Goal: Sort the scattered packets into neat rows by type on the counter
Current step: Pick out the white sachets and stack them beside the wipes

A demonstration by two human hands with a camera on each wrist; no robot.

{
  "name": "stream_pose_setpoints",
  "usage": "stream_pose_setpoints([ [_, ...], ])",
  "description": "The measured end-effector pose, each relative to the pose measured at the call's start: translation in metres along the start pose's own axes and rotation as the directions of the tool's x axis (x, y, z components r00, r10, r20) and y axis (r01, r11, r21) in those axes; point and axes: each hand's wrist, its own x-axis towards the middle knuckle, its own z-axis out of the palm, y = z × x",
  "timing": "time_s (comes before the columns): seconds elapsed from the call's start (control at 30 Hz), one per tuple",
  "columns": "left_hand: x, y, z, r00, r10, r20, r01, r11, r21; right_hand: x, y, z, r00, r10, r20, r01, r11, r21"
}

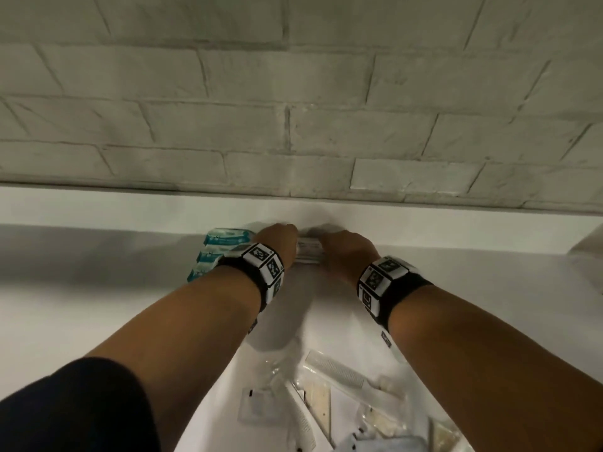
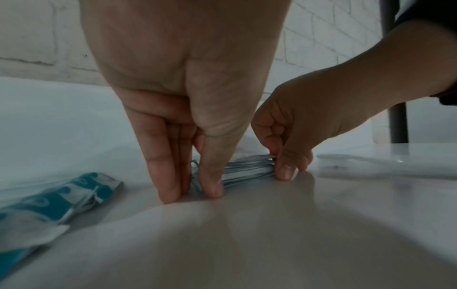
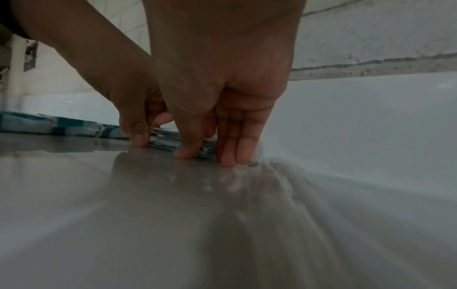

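Observation:
A small stack of white packets [image 1: 309,252] lies at the back of the white counter [image 1: 456,288], held between both hands. My left hand [image 1: 280,236] pinches its left end, thumb in front and fingers at the end, as the left wrist view shows [image 2: 193,187]. The stack [image 2: 247,172] rests on the counter there. My right hand [image 1: 339,246] pinches the right end with its thumb on the near side [image 3: 207,154]. A row of teal-and-white packets [image 1: 215,252] lies just left of the left hand, overlapping one another.
Near me lie scattered clear-wrapped items: a white comb [image 1: 339,373], flat sachets [image 1: 257,406] and beige pieces [image 1: 321,406]. A white brick wall [image 1: 293,109] rises behind a raised ledge. A white object [image 1: 587,256] sits at the right edge.

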Motion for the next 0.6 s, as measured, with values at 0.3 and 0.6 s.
stream_pose_setpoints([
  [0.3, 0.025, -0.009, 0.008, 0.999, -0.041, -0.023, 0.037, 0.989, -0.146, 0.024, 0.009, -0.002, 0.999, -0.007, 0.038, 0.007, 1.0, 0.015],
  [0.6, 0.022, -0.026, 0.007, 0.978, -0.189, 0.088, 0.209, 0.9, -0.382, 0.018, 0.02, -0.002, 0.993, 0.098, 0.06, -0.108, 0.974, 0.197],
])
